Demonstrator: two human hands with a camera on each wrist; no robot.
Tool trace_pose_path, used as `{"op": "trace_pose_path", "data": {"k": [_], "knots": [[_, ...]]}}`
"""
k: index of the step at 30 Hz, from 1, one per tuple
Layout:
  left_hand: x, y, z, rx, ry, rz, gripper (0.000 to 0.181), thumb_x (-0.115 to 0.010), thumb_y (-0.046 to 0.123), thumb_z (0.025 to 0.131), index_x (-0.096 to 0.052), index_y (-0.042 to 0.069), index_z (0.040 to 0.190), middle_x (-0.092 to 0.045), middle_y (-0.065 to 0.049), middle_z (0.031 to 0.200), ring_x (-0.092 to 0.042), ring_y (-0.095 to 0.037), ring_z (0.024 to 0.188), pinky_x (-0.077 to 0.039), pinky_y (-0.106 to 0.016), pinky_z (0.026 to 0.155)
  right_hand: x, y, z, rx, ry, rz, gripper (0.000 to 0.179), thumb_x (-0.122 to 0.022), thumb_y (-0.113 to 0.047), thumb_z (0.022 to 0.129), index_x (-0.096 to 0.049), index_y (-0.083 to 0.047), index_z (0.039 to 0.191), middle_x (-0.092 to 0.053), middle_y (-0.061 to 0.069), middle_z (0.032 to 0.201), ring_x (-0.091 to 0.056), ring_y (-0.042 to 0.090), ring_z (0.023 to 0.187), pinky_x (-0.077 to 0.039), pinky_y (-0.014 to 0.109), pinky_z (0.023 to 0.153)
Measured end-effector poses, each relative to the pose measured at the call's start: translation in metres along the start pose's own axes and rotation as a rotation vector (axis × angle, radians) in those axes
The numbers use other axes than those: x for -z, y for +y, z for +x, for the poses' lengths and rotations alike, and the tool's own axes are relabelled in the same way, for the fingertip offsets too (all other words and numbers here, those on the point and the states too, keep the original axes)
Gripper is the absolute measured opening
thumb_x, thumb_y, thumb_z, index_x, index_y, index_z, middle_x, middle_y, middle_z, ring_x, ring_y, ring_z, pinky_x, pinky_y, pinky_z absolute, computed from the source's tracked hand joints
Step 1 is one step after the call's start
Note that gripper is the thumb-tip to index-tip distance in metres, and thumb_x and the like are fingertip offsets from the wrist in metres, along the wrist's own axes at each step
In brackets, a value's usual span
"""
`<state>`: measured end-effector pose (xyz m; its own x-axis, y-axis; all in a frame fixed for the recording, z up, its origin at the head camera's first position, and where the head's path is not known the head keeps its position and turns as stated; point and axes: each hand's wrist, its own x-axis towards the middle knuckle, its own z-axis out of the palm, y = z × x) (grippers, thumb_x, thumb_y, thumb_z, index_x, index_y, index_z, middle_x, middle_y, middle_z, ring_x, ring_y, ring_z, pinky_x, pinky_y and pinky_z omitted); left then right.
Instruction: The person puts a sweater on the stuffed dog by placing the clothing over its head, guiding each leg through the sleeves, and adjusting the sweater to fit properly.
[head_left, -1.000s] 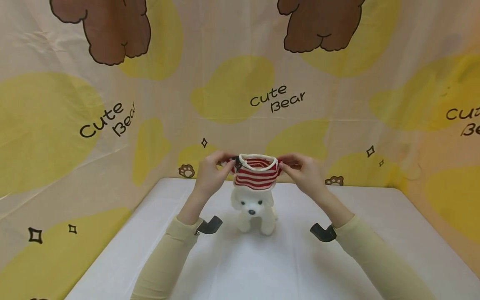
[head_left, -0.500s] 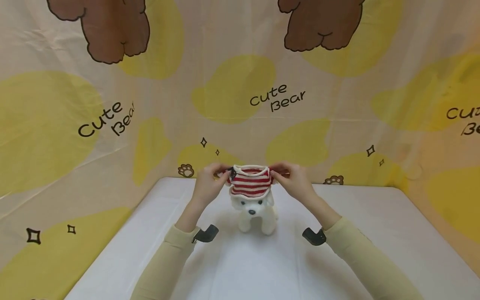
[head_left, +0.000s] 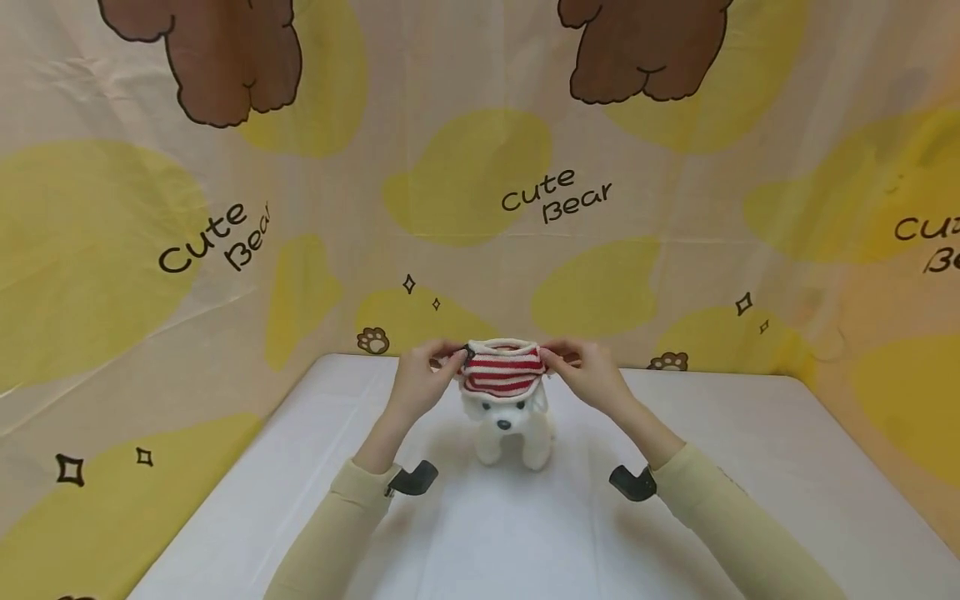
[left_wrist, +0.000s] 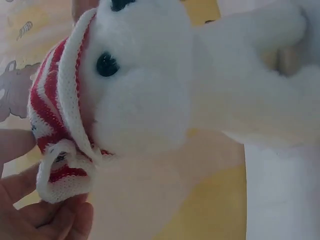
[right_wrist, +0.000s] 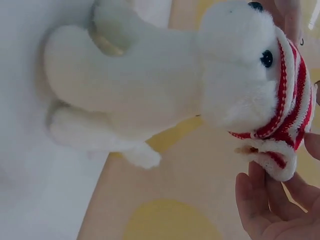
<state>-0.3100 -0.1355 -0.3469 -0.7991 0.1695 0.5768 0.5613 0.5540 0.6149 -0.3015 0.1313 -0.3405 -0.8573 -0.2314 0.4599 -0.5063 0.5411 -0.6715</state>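
Red-and-white striped knit, a tiny pullover [head_left: 502, 375] caps the head of a plush dog [head_left: 517, 431] standing on the worktop [head_left: 510, 542]. The left hand [head_left: 422, 379] and right hand [head_left: 595, 375] pinch its sides; uneven downward tugging could bunch the hem [head_left: 498, 395] askew or topple the dog.

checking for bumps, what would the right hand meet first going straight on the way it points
The striped shirt, pinched by the right hand; past it, probably the left hand, though depth is unclear.

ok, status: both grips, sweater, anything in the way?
Left grip, right grip: both holding striped sweater. Sweater capping toy dog, hem above eyes. No obstruction seen.
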Motion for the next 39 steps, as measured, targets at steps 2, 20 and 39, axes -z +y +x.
{"op": "trace_pose_path", "data": {"k": [2,20,39], "knots": [[0.001,0.0,0.0,0.028,-0.017,-0.028,0.019,-0.064,0.023,0.09,-0.07,0.009,0.102,-0.07,-0.003,0.095,-0.062,-0.016,0.088,-0.052,-0.028,0.074,0.001,0.0,0.0,-0.016,-0.012,0.011,0.026,-0.064,-0.027,0.091,-0.068,-0.009,0.108,-0.072,0.006,0.096,-0.068,0.021,0.086,-0.055,0.035,0.073],[0.0,-0.003,-0.004,-0.02,-0.039,0.021,0.01,-0.065,0.01,0.088,-0.071,0.008,0.095,-0.071,-0.004,0.091,-0.065,-0.016,0.083,-0.053,-0.034,0.078,-0.007,-0.001,-0.005,0.18,0.056,-0.137,0.013,-0.068,-0.009,0.086,-0.073,-0.009,0.098,-0.073,0.006,0.089,-0.068,0.015,0.073,-0.056,0.026,0.065],[0.007,0.007,-0.03,0.101,0.257,-0.034,0.015,-0.068,0.023,0.087,-0.065,0.008,0.09,-0.065,-0.004,0.084,-0.057,-0.015,0.075,-0.049,-0.029,0.064,0.008,-0.004,-0.035,-0.122,0.104,-0.109,0.029,-0.065,-0.032,0.089,-0.067,-0.01,0.107,-0.071,0.005,0.091,-0.068,0.021,0.084,-0.055,0.036,0.072]]}}
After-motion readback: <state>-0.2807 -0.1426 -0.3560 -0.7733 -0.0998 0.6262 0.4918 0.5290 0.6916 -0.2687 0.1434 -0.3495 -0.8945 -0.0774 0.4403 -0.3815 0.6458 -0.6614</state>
